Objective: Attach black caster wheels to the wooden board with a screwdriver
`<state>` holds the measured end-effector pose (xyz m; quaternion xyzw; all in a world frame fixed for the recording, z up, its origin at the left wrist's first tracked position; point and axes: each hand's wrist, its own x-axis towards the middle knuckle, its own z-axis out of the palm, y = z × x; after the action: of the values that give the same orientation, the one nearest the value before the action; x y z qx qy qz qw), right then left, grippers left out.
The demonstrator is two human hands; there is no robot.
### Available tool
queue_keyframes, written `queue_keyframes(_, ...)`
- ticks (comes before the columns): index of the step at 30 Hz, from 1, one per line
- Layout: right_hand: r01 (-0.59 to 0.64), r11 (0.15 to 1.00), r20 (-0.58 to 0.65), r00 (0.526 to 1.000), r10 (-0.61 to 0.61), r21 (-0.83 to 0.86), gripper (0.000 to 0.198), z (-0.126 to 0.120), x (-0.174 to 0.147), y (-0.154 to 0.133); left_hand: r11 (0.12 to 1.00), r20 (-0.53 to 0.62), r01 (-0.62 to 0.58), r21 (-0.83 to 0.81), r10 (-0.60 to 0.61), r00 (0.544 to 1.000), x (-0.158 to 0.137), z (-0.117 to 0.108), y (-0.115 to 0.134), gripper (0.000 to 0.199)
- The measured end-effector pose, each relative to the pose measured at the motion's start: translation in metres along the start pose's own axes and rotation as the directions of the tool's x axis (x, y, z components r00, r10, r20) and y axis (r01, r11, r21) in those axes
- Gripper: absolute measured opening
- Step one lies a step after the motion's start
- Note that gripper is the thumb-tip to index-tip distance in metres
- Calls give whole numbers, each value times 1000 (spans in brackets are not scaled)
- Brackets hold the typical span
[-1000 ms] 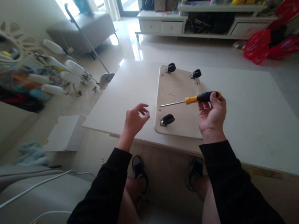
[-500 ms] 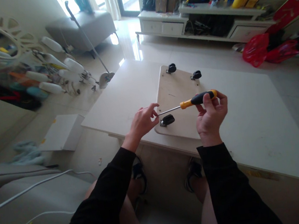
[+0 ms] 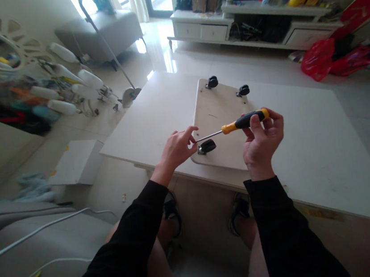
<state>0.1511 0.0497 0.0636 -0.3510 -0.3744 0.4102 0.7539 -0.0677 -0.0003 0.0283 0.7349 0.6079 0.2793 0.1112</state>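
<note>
Right of my right fingers [image 3: 276, 122], the broad stretch of tabletop [image 3: 317, 144] gives me open room to swing outward. Left of my left fingers [image 3: 188, 132] there is another open stretch. Between the two, the screwdriver [image 3: 245, 121] bars the straight way, slanting above the wooden board [image 3: 221, 102] from one set of fingers to the other. The near caster [image 3: 208, 146] juts up just beside my left fingertips and crowds that corner. Along the board's far edge, the far-left caster [image 3: 212, 82] and far-right caster [image 3: 243, 91] stand up as posts, with a gap between them that fingers could pass through.
</note>
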Motion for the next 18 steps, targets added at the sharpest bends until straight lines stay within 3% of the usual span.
queue_keyframes(10, 4, 1000, 67, 998, -3, -14, 41, 2, -5, -1, 1000, 23, 3, 27, -4, 1000, 0, -2, 2, 52)
queue_keyframes(18, 81, 995, 91, 993, -76, -63, 43, 16, -14, -11, 994, 55, -69, 83, 65, 996, 0, 0, 5, 50)
